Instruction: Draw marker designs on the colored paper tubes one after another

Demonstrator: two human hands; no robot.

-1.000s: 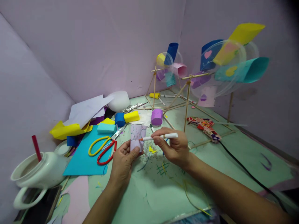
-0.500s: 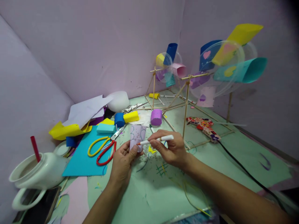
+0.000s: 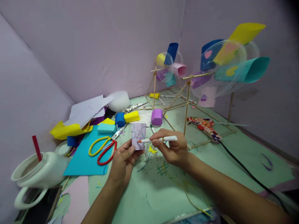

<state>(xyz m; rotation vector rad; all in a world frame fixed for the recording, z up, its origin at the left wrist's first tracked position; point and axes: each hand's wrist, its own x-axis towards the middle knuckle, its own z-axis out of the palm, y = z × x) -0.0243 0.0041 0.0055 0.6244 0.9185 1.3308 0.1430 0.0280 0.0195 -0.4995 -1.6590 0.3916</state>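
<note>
My left hand point(image 3: 122, 158) pinches a small lilac paper piece point(image 3: 138, 134) with drawn lines, holding it upright above the green table point(image 3: 151, 189). My right hand point(image 3: 171, 149) grips a white marker point(image 3: 158, 139) with an orange tip; the tip touches the paper's lower right face. Both hands hover over the table's middle, just right of the scissors point(image 3: 105, 146).
Two stick-and-paper windmills point(image 3: 170, 67) point(image 3: 229, 62) stand at the back. A decorated glue gun point(image 3: 205, 126) with a black cord point(image 3: 247, 174) lies right. Foam rolls point(image 3: 156, 117), coloured sheets point(image 3: 81, 155) and a white jug point(image 3: 37, 174) crowd the left.
The paper piece has turned slightly more upright in my left hand, and the marker tip has shifted a little across its face. Everything else stays put.
</note>
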